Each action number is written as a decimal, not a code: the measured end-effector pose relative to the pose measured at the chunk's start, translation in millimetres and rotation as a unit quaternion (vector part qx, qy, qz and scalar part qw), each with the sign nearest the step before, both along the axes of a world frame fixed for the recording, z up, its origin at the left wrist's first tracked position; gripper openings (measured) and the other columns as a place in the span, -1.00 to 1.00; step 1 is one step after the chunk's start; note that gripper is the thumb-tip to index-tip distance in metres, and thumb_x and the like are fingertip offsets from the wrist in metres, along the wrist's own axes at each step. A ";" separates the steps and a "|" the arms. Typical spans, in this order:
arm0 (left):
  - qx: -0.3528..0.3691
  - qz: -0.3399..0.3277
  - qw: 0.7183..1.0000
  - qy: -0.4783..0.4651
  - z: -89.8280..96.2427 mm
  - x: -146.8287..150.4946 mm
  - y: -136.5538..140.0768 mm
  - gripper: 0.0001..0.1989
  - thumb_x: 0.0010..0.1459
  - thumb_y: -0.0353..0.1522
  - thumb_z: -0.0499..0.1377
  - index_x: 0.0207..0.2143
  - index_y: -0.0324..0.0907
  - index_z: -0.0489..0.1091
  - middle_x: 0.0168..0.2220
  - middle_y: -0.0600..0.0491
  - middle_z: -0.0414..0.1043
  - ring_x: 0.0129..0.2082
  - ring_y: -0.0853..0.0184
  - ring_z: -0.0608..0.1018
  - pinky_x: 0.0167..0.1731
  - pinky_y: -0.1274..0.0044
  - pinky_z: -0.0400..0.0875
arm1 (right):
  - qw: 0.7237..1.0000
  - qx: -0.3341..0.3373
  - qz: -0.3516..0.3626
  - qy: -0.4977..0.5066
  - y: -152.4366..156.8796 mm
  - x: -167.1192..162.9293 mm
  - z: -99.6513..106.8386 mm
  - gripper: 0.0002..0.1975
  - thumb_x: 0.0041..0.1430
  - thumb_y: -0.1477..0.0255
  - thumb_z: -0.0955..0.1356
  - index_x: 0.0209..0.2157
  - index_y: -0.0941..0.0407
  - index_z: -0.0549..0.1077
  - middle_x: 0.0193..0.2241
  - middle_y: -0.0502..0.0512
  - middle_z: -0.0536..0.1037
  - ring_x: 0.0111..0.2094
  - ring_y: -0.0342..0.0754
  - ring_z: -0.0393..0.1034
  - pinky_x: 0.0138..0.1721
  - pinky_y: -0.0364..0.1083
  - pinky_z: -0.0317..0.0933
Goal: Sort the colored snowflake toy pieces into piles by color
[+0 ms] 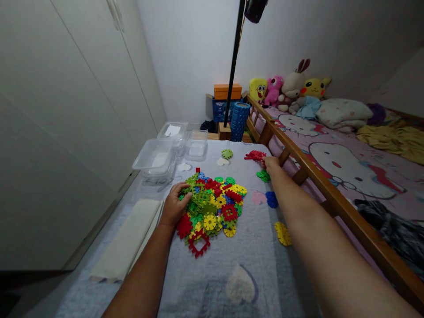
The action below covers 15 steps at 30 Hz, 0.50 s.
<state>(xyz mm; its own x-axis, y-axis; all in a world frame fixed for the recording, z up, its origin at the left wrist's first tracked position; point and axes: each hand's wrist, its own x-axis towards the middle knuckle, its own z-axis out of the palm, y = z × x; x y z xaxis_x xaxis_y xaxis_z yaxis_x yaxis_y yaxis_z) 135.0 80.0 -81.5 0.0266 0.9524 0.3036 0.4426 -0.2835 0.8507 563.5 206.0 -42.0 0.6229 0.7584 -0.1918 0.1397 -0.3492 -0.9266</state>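
Note:
A mixed heap of plastic interlocking pieces (212,212) in green, yellow, red and blue lies in the middle of the cloth-covered table. My left hand (175,205) rests against the heap's left side, fingers and thumb apart over light green square pieces (198,198). Reaching far right, my right hand (271,163) has its fingertips closed at a small cluster of red pieces (255,155) near the table's edge. Just below that hand are green pieces (263,176). Blue flower discs (271,199) and yellow discs (282,233) lie nearer, beside my right forearm. A light green disc (227,153) sits alone at the back.
Clear plastic boxes (155,159) stand at the back left, with a folded cream cloth (129,238) in front. A wooden bed rail (298,163) runs along the right. Behind the table are a black pole (234,57) and a blue foam roller (240,121).

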 end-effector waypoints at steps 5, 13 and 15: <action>-0.001 0.000 1.000 0.000 -1.2 0.1 0.3 -0.66 0.09 -0.15 0.19 -0.14 -0.13 0.49 0.04 -0.08 0.46 0.13 0.11 0.47 0.25 0.24 0.28 | 0.997 -0.003 -0.054 0.061 -2.5 -3.2 2.7 -0.91 0.24 0.51 0.38 -0.23 0.24 0.45 -0.41 0.09 0.52 -0.44 -0.15 0.43 -0.43 -0.15 0.39; 0.002 0.000 1.000 0.006 -3.4 -0.6 1.1 -0.67 0.09 -0.15 0.19 -0.14 -0.12 0.47 0.06 -0.07 0.45 0.13 0.12 0.47 0.25 0.25 0.27 | 0.993 0.057 -0.033 0.097 -21.8 -9.9 9.8 -0.81 0.03 0.60 0.37 -0.32 0.10 0.33 -0.52 -0.11 0.43 -0.56 -0.23 0.35 -0.54 -0.25 0.33; 0.000 -0.003 1.000 0.008 -3.4 -0.9 1.2 -0.66 0.10 -0.15 0.18 -0.14 -0.13 0.47 0.06 -0.08 0.45 0.13 0.13 0.47 0.25 0.26 0.26 | 0.994 0.060 -0.027 0.090 -27.6 -12.8 10.8 -0.81 0.02 0.59 0.38 -0.31 0.10 0.35 -0.49 -0.09 0.44 -0.54 -0.23 0.34 -0.55 -0.27 0.30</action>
